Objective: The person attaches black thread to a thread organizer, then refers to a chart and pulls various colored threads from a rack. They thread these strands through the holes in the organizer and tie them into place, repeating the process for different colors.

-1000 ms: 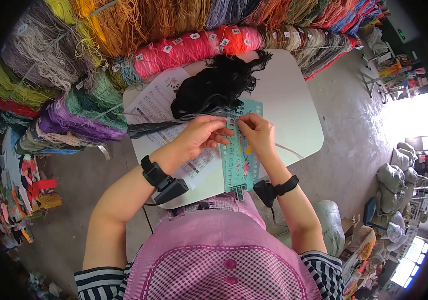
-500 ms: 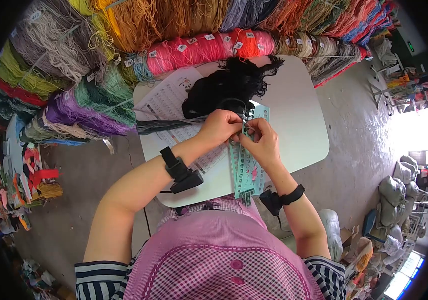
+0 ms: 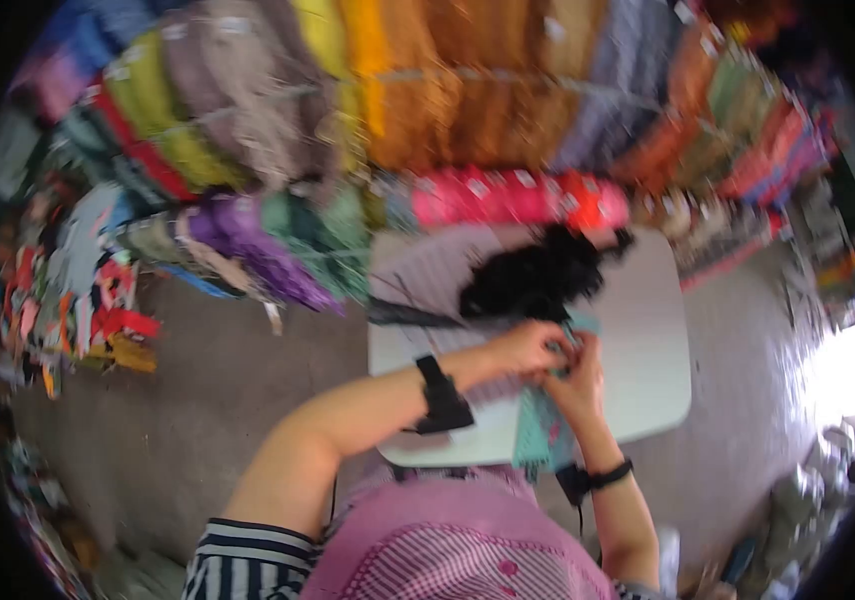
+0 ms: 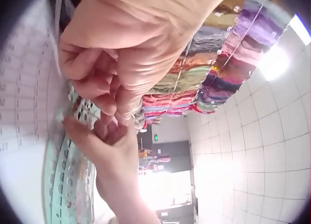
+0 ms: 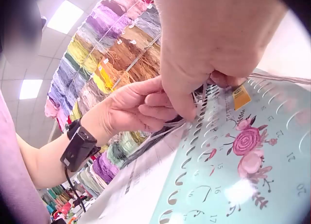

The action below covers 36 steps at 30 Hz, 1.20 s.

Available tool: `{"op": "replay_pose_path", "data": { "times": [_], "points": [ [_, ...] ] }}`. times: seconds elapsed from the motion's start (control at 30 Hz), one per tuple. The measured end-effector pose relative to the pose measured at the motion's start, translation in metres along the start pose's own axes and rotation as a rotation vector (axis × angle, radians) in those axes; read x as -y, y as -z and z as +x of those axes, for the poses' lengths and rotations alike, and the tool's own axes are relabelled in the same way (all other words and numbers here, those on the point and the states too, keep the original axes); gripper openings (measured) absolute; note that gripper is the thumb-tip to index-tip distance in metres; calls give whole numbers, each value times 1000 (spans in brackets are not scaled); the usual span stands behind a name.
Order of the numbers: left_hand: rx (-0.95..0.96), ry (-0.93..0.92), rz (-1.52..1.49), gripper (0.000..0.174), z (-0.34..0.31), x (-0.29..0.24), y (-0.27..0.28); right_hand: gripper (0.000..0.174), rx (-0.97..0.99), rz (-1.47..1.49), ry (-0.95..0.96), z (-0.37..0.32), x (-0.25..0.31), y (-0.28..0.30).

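Observation:
A teal card (image 3: 533,435) with holes along its edges and a printed flower lies on the white table. Above its far end my left hand (image 3: 536,348) and right hand (image 3: 584,385) meet, fingertips close together. In the left wrist view, the left hand (image 4: 131,44) pinches with thumb and curled fingers. The right wrist view has the right hand (image 5: 209,44) pinching at the holed edge; pale thread (image 5: 282,78) trails beyond it. Thin strands run by the left fingers; the exact grip is hidden. Black yarn (image 3: 538,275) lies just beyond the hands, grey strands (image 3: 408,313) to the left.
Printed sheets (image 3: 428,268) lie under the yarn on the table (image 3: 648,370). Pink and red skeins (image 3: 488,197) line its far edge, with hanging yarn in many colours (image 3: 468,90) behind. Purple skeins (image 3: 258,250) stand to the left; pale sacks (image 3: 798,510) are at lower right.
The head view has swung, so table and hands sit farther right and lower. Since a second ago, the left hand has come in against the right, and both fingertips now meet over the card.

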<state>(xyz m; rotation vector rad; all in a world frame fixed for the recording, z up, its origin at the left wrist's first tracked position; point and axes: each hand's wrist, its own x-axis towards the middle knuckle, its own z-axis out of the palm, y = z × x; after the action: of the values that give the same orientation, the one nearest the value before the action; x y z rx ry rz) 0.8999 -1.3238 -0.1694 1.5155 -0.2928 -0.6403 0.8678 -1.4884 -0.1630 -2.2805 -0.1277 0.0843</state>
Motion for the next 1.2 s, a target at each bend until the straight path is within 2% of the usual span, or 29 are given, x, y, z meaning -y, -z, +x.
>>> {"op": "replay_pose_path", "data": {
  "times": [0.03, 0.07, 0.1, 0.13, 0.17, 0.23, 0.27, 0.3, 0.37, 0.43, 0.5, 0.53, 0.57, 0.6, 0.67, 0.73, 0.8, 0.83, 0.87, 0.9, 0.93, 0.97, 1.0, 1.07, 1.1, 1.17, 1.2],
  "points": [
    [-22, 0, 82, 23, 1, 4, 7, 73, -10, -23, -14, 1, 1, -3],
    [34, -25, 90, 27, -5, -2, 17, 74, 48, -49, -122, 0, 9, -1],
    [19, 6, 56, 31, -13, -8, 22, 74, 31, -38, -67, 0, 4, -3],
    [78, 129, -26, 35, -20, -19, 28, 74, 11, -34, -21, 0, -1, -4],
    [102, 134, -88, 40, -17, -8, 27, 74, 8, -29, 11, 0, 1, -3],
    [58, 48, 126, 60, -5, 10, 16, 74, 3, -29, 63, -2, -1, -4],
    [121, 40, 157, 59, 0, 17, 9, 74, -29, -32, 120, -2, -5, -7],
    [140, 12, 46, 44, 4, 25, 3, 74, -61, -35, 175, -3, -8, -9],
    [-10, -228, 261, 36, -1, 21, 7, 71, -31, -47, 182, -2, -5, -7],
    [-106, -307, 350, 36, -19, 10, 38, 69, 38, -90, 106, 0, -4, -7],
    [-283, -221, 376, 35, -56, -1, 87, 66, 54, -72, 68, 3, -4, -7],
    [-394, -70, 161, 37, -90, -23, 105, 67, 62, -67, 36, 3, 0, -5],
    [-565, -80, 90, 36, -121, -32, 126, 67, 69, -63, 2, 2, 3, -6],
    [-528, -12, 7, 34, -145, -36, 157, 67, 66, -59, 7, 1, 4, -8],
    [-465, 96, 52, 34, -184, -39, 195, 66, 148, -92, 54, 1, 6, -13],
    [-671, 105, 113, 37, -202, -50, 209, 64, 122, -177, 100, -2, 16, -21],
    [-797, -1, 36, 38, -216, -67, 224, 62, 96, -277, 111, -2, 25, -23],
    [-780, -31, -21, 37, -223, -75, 233, 62, 89, -278, 104, -4, 24, -24],
    [-874, -28, 77, 34, -227, -85, 240, 61, 61, -283, 120, -4, 23, -26],
    [-1057, -83, 177, 31, -228, -82, 255, 60, 35, -289, 138, -4, 24, -27],
    [-1291, -231, 553, 26, -229, -78, 275, 60, 29, -289, 140, -5, 26, -27],
    [-1386, -180, 658, 27, -237, -108, 273, 59, 32, -235, 100, -6, 27, -25],
    [-1442, -432, 677, 29, -236, -114, 292, 58, 36, -180, 59, -8, 27, -25],
    [-1501, -643, 650, 31, -232, -151, 304, 57, 19, -191, 64, -8, 25, -26],
    [-1503, -642, 646, 31, -225, -164, 313, 57, 4, -200, 67, -9, 22, -26],
    [-1731, -651, 678, 25, -214, -184, 332, 56, 5, -204, 79, -9, 17, -27],
    [-1729, -653, 679, 25, -213, -190, 340, 55, 4, -204, 92, -9, 16, -27]
  ]
}}
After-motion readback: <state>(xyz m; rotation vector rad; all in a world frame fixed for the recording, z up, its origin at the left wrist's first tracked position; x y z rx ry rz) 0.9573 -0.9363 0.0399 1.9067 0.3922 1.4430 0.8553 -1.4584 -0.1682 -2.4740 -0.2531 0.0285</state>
